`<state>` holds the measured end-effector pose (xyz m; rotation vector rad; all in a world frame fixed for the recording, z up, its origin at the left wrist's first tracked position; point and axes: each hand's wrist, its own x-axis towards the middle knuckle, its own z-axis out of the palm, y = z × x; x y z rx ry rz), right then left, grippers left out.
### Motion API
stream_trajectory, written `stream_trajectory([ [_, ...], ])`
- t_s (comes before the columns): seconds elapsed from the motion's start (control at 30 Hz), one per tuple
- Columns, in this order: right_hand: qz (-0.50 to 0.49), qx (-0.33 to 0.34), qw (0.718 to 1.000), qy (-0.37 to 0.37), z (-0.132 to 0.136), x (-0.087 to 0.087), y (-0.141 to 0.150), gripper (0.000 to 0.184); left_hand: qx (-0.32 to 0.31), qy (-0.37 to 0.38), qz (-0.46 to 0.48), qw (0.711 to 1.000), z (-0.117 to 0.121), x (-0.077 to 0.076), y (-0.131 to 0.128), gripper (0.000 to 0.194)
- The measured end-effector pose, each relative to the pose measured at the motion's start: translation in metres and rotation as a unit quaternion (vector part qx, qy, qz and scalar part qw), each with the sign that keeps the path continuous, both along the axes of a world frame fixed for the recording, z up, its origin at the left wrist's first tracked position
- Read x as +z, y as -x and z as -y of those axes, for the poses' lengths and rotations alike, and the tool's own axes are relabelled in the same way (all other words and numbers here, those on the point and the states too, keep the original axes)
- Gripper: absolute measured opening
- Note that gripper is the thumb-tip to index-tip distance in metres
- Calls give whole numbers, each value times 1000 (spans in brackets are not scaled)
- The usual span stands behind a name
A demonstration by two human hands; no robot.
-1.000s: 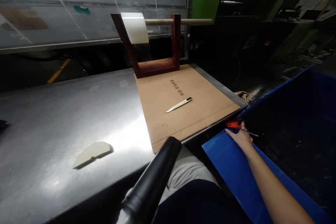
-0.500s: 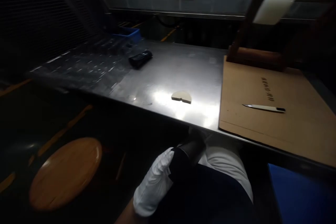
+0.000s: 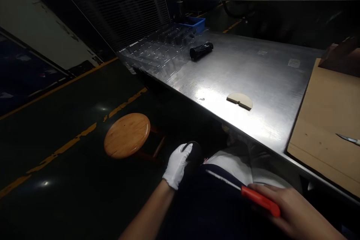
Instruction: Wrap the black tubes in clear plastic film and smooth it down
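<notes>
My left hand, in a white glove, is wrapped round a black cylindrical piece low over my lap. Much of that piece blends into the dark clothing. My bare right hand grips the red handle of a thin-bladed tool. Its narrow grey blade points left towards the black piece, apart from it; whether it is a file or a blade of another kind I cannot tell. On the metal table in front lies a pale half-round plate with a small notch in its straight edge.
The metal table carries a black tube and clear plastic trays. A blue bin is behind them. At right a knife lies on a cardboard sheet. A round wooden stool stands at left.
My view has swung left, so the table and stool appear farther right. My right hand has come into view with the red-handled tool. The left hand still holds the black piece.
</notes>
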<state>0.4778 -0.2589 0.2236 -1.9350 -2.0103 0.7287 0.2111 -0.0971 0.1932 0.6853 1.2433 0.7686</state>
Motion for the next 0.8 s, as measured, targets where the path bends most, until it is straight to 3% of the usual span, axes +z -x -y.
stream_trajectory([
  [0.13,0,32,996,84,-27,-2,2,34,-2,-14,-30,999,-2,-7,5,33],
  [0.33,-2,36,984,175,-41,5,-6,31,-59,-43,-63,995,-11,2,1,33],
  [0.57,54,-31,980,189,-48,3,-10,37,-123,-53,-118,984,-18,25,28,30],
  [0.67,50,-31,980,188,-50,3,-11,35,-162,-55,-132,976,-17,33,43,21],
  [0.8,-17,-1,988,157,-47,17,-12,28,-232,-63,-153,959,-13,38,49,8],
])
